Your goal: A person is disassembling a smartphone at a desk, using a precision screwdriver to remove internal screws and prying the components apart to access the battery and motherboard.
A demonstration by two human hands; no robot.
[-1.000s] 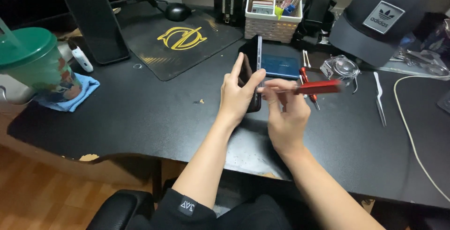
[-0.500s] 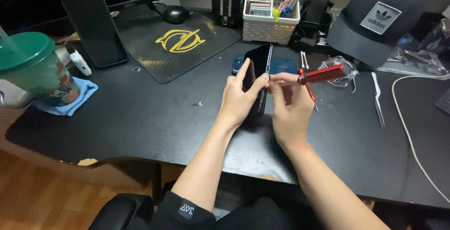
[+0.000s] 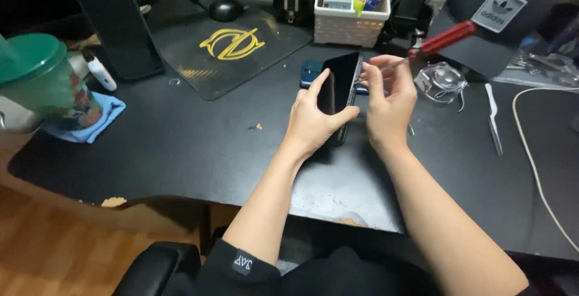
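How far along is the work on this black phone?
Done: the black phone is up off the desk. In hand: left hand holds it on edge; right hand holds the red-handled screwdriver at its side. Left: it looks unopened; no loose parts show.

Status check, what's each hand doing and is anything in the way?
Left hand grips black phone on edge. Right hand holds red-handled screwdriver at its side. Blue phone lies just behind.
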